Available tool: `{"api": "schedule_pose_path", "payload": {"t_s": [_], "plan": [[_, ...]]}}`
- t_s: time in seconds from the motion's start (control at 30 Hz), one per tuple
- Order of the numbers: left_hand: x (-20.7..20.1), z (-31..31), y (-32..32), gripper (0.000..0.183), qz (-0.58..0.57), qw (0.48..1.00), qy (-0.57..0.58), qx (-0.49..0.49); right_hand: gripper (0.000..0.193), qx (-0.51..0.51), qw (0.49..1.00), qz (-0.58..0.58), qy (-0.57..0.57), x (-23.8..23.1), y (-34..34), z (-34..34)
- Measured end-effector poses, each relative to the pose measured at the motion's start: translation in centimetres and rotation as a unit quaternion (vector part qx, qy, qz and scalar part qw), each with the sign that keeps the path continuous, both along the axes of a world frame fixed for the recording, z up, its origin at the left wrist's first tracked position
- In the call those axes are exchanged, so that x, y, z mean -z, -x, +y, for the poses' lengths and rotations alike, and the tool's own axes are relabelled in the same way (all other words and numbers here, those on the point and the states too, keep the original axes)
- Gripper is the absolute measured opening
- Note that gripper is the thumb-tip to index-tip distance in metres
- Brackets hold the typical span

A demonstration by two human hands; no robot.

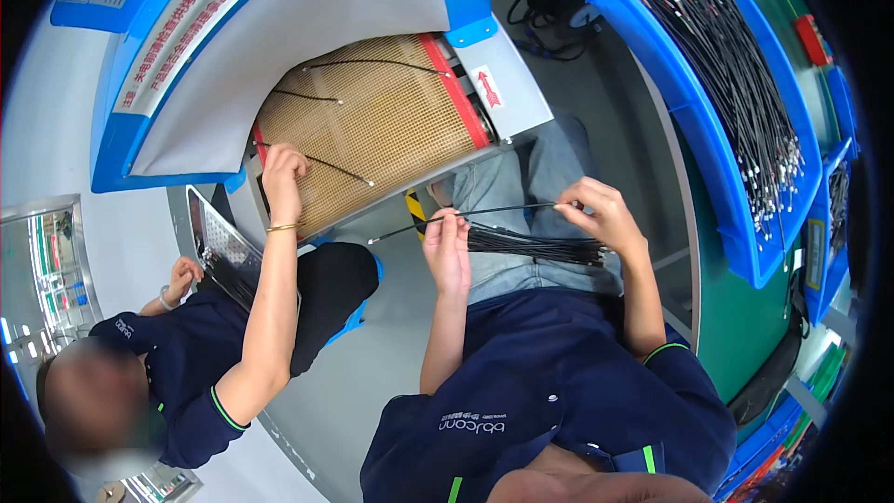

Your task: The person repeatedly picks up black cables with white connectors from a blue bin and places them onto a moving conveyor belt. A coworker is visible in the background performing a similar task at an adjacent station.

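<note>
A thin black cable [507, 209] with small end connectors is stretched between my two hands. My left hand [447, 247] pinches it, and one end sticks out past those fingers to the left. My right hand [603, 216] grips it near its other end, fingertips closed. Below it, a bundle of black cables [535, 244] lies across my lap. Ahead, a tan mesh conveyor belt [372, 121] with red edges carries a few separate black cables [358, 62]. Over the belt's left side, a co-worker's hand [283, 182] is at one more cable.
A blue bin [782, 251] full of black cables stands on the green table [745, 317] to my right. The co-worker sits at left, with a metal tray [223, 224] of cables by them. A blue-framed machine [116, 144] with a pale curtain [307, 14] rises over the belt.
</note>
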State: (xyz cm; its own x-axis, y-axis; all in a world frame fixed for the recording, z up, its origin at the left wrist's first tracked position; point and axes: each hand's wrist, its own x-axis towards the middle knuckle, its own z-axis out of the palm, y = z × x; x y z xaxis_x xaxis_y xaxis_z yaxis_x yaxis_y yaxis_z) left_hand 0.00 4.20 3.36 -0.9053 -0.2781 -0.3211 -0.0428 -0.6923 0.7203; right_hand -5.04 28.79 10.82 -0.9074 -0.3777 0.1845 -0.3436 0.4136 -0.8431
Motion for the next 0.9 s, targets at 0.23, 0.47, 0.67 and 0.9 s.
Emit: {"api": "schedule_pose_path", "payload": {"t_s": [0.23,0.47,0.67,0.9], "plan": [[-0.5,0.3,0.0,0.010,0.004,1.000,-0.006,0.002,0.009,-0.014,0.999,0.028,-0.044,0.0,0.3,0.1],[-0.5,0.1,-0.1,0.011,0.012,1.000,-0.012,0.021,0.011,-0.013,0.997,0.066,-0.036,0.1,0.3,0.6],[-0.4,0.0,-0.1,0.010,-0.005,0.999,0.012,0.039,0.019,0.013,0.998,0.048,-0.043,-0.4,0.9,1.0],[0.4,0.8,0.3,0.011,-0.015,0.998,-0.004,0.061,0.021,-0.066,0.992,0.040,-0.102,-2.4,2.6,-2.8]]}}
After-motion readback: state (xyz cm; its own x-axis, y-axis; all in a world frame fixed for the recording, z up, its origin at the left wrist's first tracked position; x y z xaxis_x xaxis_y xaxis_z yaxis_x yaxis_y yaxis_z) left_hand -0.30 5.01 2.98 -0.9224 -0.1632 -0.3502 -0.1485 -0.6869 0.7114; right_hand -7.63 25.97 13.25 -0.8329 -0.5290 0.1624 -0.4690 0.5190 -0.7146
